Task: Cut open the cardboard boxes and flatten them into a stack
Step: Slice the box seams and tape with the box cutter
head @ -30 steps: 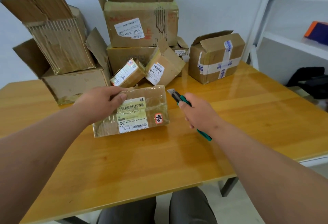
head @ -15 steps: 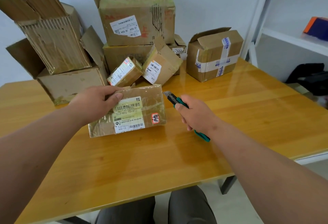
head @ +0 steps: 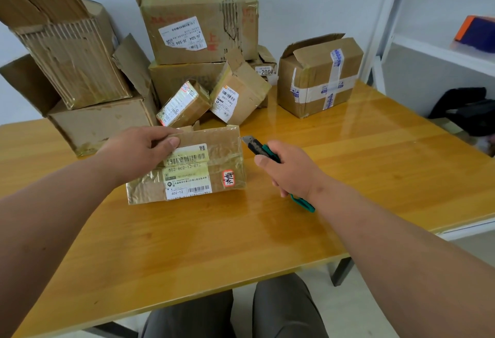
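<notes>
A small taped cardboard box (head: 225, 155) with white shipping labels lies on the wooden table (head: 187, 244) in front of me. My left hand (head: 139, 150) grips its upper left edge, thumb on top. My right hand (head: 289, 169) holds a green utility knife (head: 258, 147) just right of the box, its blade tip out and pointing at the box's upper right corner, a small gap away.
Several more cardboard boxes are piled along the wall behind: a torn pair at left (head: 69, 69), a large open one (head: 198, 21) on top in the middle, two small ones (head: 238, 91), a taped one (head: 318, 75) at right. A white shelf (head: 439, 51) stands right of the table.
Both hands stay nearly where they were; the knife has edged a little closer to the box's right edge. The left hand keeps its grip on the box.
</notes>
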`<state>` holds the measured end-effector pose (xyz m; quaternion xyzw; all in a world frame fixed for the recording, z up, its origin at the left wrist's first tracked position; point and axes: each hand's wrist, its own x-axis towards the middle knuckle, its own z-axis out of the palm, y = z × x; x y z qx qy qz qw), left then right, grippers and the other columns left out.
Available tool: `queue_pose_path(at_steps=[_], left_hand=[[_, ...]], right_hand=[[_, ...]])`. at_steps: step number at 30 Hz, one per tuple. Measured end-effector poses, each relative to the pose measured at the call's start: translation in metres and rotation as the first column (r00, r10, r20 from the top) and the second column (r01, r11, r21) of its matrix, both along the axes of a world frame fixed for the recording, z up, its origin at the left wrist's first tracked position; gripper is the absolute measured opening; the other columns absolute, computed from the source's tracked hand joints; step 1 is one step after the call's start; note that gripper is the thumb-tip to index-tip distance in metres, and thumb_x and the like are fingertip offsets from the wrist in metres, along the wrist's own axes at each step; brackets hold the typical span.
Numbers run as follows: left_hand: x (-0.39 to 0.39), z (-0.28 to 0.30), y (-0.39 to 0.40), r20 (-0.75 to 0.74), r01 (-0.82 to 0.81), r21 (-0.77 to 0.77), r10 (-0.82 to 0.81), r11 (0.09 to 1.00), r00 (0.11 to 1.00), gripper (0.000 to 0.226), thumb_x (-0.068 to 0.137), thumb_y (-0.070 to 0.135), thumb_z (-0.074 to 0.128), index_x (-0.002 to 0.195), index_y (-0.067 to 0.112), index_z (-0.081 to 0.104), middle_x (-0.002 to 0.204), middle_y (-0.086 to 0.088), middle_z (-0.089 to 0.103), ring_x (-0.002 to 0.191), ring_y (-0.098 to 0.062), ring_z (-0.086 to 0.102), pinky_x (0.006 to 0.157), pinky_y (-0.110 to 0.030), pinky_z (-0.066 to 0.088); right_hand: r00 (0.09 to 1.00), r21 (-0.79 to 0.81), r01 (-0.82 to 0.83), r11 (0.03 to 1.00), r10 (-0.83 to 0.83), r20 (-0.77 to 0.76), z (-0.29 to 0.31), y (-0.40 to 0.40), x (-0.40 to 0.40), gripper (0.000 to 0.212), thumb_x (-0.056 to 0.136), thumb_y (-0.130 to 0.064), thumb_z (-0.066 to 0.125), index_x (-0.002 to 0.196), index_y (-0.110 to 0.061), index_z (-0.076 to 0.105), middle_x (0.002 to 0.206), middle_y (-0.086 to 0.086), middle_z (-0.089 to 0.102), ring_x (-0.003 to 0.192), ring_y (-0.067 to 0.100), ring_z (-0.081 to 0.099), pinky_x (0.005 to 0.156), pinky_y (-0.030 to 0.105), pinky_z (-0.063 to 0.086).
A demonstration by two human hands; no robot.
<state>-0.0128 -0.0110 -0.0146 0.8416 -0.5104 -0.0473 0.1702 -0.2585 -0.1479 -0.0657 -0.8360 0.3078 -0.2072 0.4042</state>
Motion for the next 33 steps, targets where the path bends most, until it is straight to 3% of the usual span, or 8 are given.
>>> queue_pose_path(at_steps=[10,14,20,28,33], left_hand=[[-0.001,0.002,-0.002,0.007,-0.015,0.034,0.015,0.999,1.000,0.033,0.098,0.052,0.040,0.127,0.050,0.056,0.097,0.010,0.063,0.080,-0.010,0.056,0.067,-0.029,0.046],[-0.003,0.002,-0.001,0.015,-0.014,0.041,0.013,0.999,1.000,0.033,0.098,0.050,0.040,0.127,0.049,0.057,0.096,0.009,0.064,0.079,-0.012,0.057,0.069,-0.031,0.049],[-0.003,0.002,0.000,0.021,-0.015,0.019,0.015,1.000,1.000,0.033,0.097,0.051,0.042,0.127,0.049,0.058,0.103,0.005,0.065,0.081,-0.015,0.059,0.075,-0.036,0.053],[-0.006,0.002,0.002,0.027,0.003,0.019,-0.003,1.000,1.000,0.033,0.099,0.048,0.042,0.129,0.047,0.056,0.111,0.005,0.064,0.088,-0.016,0.057,0.062,-0.026,0.040],[-0.006,0.002,0.005,0.025,0.010,0.016,-0.010,1.000,1.000,0.033,0.098,0.048,0.042,0.129,0.048,0.056,0.109,0.005,0.065,0.085,-0.015,0.058,0.065,-0.027,0.044]], right_hand=[[0.999,-0.095,-0.030,0.995,0.027,-0.033,-0.007,0.005,-0.009,0.025,0.101,-0.032,0.050,0.086,-0.012,0.046,0.070,0.007,0.051,0.053,0.021,0.052,0.043,0.035,0.051],[0.992,-0.164,-0.051,0.985,0.032,-0.120,-0.009,0.005,-0.012,0.025,0.101,-0.036,0.050,0.085,-0.017,0.045,0.071,0.001,0.049,0.058,0.018,0.048,0.054,0.047,0.055],[0.984,-0.233,-0.069,0.970,0.027,-0.178,-0.012,0.005,-0.013,0.028,0.101,-0.037,0.048,0.078,-0.026,0.037,0.067,-0.004,0.047,0.054,0.014,0.042,0.053,0.032,0.037],[0.974,-0.201,-0.102,0.974,0.056,-0.221,-0.010,0.012,-0.019,0.028,0.102,-0.038,0.046,0.078,-0.029,0.036,0.069,-0.002,0.050,0.053,0.014,0.045,0.055,0.034,0.043],[0.952,-0.206,-0.134,0.969,0.068,-0.299,-0.008,0.018,-0.028,0.024,0.102,-0.040,0.045,0.085,-0.024,0.042,0.070,-0.002,0.051,0.056,0.016,0.049,0.056,0.034,0.043]])
